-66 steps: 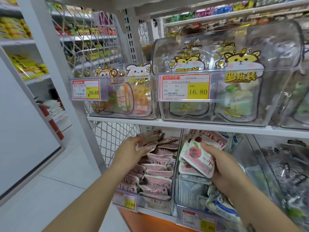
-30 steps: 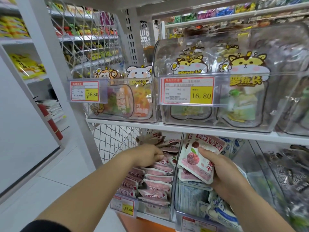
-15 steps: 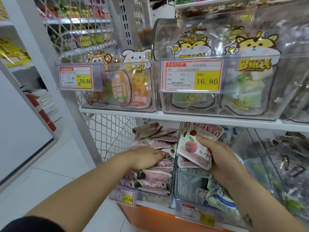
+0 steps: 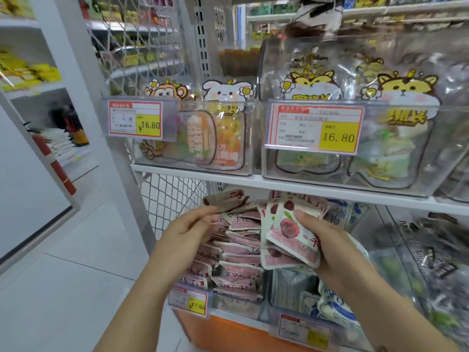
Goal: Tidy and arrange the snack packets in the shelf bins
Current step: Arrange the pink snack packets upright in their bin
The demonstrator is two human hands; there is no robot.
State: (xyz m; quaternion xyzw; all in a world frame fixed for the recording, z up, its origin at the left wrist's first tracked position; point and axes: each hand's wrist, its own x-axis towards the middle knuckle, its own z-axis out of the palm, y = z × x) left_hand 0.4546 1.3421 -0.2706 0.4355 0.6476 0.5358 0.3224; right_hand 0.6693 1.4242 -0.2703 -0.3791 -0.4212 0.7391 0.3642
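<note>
Clamping white-and-pink, red-berry-printed packets (image 4: 291, 237) in the right hand (image 4: 330, 242); left hand (image 4: 190, 228) blurred, grip state unclear.

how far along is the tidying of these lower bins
Roughly midway, it seems. Done: the pink packets in the left bin lie in fairly neat overlapping rows. In hand: the right hand grips a fan of red-fruit packets; the left hand is at the brown packets atop the pile, grip unclear. Left: placing that fan, and the jumbled blue-and-white packets beside them.
</note>
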